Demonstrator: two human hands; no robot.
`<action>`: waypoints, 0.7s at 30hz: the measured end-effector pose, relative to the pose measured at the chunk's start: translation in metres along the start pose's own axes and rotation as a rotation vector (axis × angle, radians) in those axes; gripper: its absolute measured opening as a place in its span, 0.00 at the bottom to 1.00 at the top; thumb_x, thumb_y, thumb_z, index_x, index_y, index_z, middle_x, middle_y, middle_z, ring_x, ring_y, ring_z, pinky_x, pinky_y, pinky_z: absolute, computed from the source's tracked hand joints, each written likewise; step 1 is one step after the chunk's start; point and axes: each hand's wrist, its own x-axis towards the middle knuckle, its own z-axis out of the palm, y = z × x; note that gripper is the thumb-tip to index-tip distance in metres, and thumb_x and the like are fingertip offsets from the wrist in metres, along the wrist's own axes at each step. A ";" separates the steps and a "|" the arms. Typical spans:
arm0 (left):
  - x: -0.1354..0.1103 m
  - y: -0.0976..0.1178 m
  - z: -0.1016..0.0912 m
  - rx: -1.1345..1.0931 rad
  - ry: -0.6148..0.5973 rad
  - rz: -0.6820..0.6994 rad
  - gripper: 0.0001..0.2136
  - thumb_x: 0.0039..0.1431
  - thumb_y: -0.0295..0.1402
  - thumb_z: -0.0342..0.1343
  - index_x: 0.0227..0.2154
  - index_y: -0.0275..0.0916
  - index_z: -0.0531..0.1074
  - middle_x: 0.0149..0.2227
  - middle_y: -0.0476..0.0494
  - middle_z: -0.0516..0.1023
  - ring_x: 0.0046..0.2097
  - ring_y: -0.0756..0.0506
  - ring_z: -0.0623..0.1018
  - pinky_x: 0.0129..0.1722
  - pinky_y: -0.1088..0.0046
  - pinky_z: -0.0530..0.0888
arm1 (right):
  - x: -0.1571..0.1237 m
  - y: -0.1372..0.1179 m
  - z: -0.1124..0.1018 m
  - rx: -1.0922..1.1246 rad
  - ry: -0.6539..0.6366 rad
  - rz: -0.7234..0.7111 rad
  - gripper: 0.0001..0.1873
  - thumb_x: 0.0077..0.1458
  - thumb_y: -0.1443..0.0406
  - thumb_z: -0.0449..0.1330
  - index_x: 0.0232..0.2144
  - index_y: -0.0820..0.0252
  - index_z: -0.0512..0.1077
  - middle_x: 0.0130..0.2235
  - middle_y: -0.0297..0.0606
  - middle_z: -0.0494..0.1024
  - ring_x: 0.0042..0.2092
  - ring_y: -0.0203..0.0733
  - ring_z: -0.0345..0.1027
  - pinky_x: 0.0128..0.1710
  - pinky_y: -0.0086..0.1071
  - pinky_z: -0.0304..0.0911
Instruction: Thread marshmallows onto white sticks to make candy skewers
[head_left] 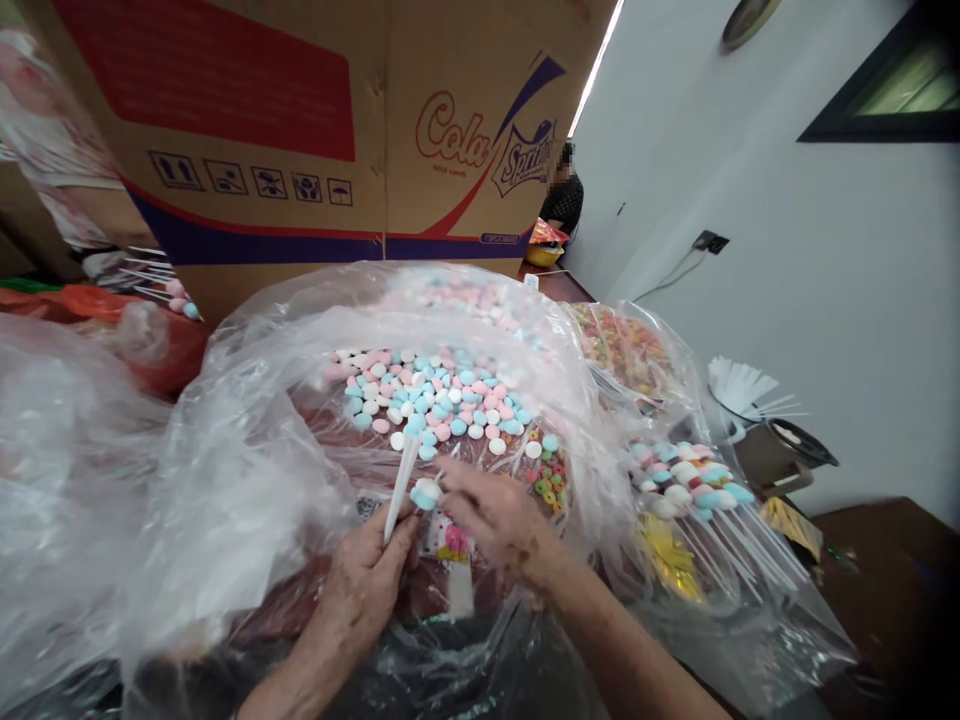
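My left hand is closed round a few white sticks that point up and away from me. Close beside them, between my hands, is a pale blue and white marshmallow; what supports it is hard to make out. Just right of it, my right hand reaches in with its fingers apart, nothing clearly held. Beyond both hands lies a heap of pink, blue and white marshmallows in a large clear plastic bag. Small colourful ring candies lie right of the heap.
A tall cardboard box stands behind the bag. Finished-looking marshmallow skewers lie at right, near a dark jug and loose white sticks. A bag of ring candies sits behind. Other people are partly visible.
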 end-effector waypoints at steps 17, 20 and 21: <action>0.000 -0.015 0.004 -0.118 -0.008 -0.073 0.13 0.58 0.45 0.52 0.31 0.40 0.72 0.17 0.57 0.70 0.17 0.50 0.68 0.16 0.77 0.63 | -0.019 0.053 -0.029 -0.415 0.031 0.242 0.11 0.59 0.72 0.47 0.36 0.58 0.68 0.37 0.41 0.78 0.38 0.42 0.70 0.37 0.31 0.59; 0.001 -0.015 0.004 -0.110 0.000 -0.068 0.12 0.58 0.44 0.52 0.31 0.40 0.72 0.17 0.56 0.70 0.18 0.50 0.68 0.17 0.77 0.63 | -0.023 0.059 -0.035 -0.418 0.069 0.273 0.11 0.59 0.72 0.46 0.35 0.58 0.68 0.37 0.42 0.77 0.37 0.42 0.68 0.36 0.32 0.58; 0.001 -0.014 0.004 -0.107 0.000 -0.064 0.12 0.58 0.44 0.52 0.31 0.40 0.72 0.17 0.56 0.70 0.18 0.50 0.68 0.17 0.77 0.63 | -0.025 0.060 -0.038 -0.447 0.041 0.303 0.11 0.59 0.72 0.46 0.34 0.58 0.68 0.35 0.42 0.77 0.36 0.43 0.68 0.36 0.32 0.57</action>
